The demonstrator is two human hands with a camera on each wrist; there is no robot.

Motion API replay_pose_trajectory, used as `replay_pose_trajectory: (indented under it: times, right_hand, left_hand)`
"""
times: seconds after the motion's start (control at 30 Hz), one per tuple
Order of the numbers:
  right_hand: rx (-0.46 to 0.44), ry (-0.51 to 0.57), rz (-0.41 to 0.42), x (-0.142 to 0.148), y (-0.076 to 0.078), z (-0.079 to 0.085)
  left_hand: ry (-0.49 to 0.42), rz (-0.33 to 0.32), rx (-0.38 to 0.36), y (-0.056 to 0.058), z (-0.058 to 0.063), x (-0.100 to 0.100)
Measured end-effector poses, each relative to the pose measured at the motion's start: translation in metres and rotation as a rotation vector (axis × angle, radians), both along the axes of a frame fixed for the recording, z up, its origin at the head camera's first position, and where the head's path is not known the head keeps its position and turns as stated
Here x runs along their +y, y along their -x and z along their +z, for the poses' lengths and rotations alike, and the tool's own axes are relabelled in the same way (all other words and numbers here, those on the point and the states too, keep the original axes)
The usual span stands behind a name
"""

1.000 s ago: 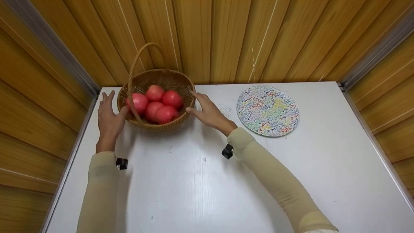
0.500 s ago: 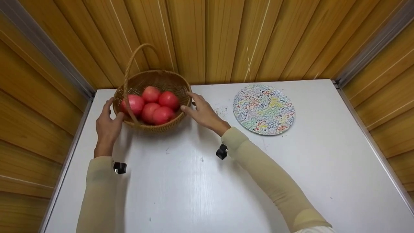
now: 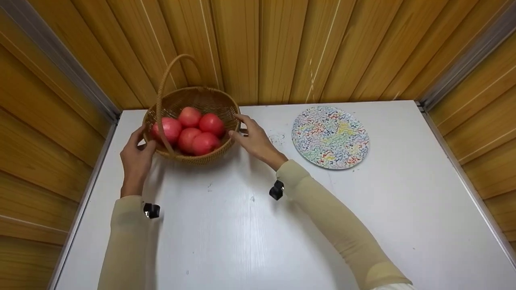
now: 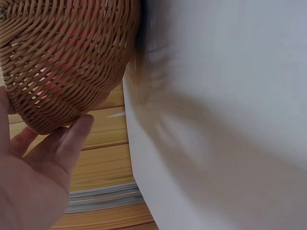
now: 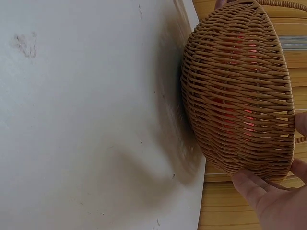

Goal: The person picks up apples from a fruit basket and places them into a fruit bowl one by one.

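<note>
A brown wicker basket with a tall arched handle stands at the back left of the white table. Several round red fruits lie inside it; their kind is not plain. My left hand holds the basket's left side, thumb toward the near rim and fingers round the outside. On the opposite side my right hand grips the rim between thumb and fingers. The right wrist view shows fingertips against the woven wall. In the left wrist view, the left hand meets the basket's edge.
A round, flat plate with a multicoloured squiggle pattern lies on the table, right of the basket. Wood-look panel walls close off the back and both sides. The basket stands close to the back wall.
My left hand's fingers, straight and beside the basket a second ago, have closed in round its rim. The right hand stays at the rim. The basket has barely moved, if at all.
</note>
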State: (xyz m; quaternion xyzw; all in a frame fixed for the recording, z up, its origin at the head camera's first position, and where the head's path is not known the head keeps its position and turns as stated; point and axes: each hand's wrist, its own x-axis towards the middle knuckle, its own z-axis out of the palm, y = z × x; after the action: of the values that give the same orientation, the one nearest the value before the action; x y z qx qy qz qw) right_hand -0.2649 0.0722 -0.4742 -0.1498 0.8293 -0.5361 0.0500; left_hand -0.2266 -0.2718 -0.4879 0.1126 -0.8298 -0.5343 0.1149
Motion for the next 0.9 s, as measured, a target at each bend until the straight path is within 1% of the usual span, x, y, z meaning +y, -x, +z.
replay_pose_trajectory:
  times: [0.13, 0.2, 0.3, 0.47, 0.7, 0.9]
  right_hand:
    - [-0.006, 0.025, -0.021, -0.001, 0.001, 0.0]
    - [-0.012, 0.03, -0.026, -0.001, 0.0, 0.0]
    - [-0.009, 0.027, -0.032, -0.002, -0.001, -0.001]
    - [0.027, 0.037, -0.045, -0.004, -0.002, -0.005]
    - [0.047, 0.127, -0.077, -0.005, -0.004, -0.012]
    - [0.045, 0.183, -0.095, -0.004, -0.003, -0.014]
  left_hand:
    - [-0.145, 0.003, -0.002, 0.0, -0.006, 0.0]
    - [-0.19, 0.004, -0.006, 0.0, -0.008, -0.001]
    - [-0.232, 0.005, -0.004, -0.001, -0.01, -0.001]
    - [-0.258, 0.014, -0.004, -0.003, -0.011, 0.001]
    - [-0.292, 0.006, 0.015, -0.003, -0.014, 0.003]
    - [-0.288, 0.006, 0.027, -0.005, -0.013, 0.006]
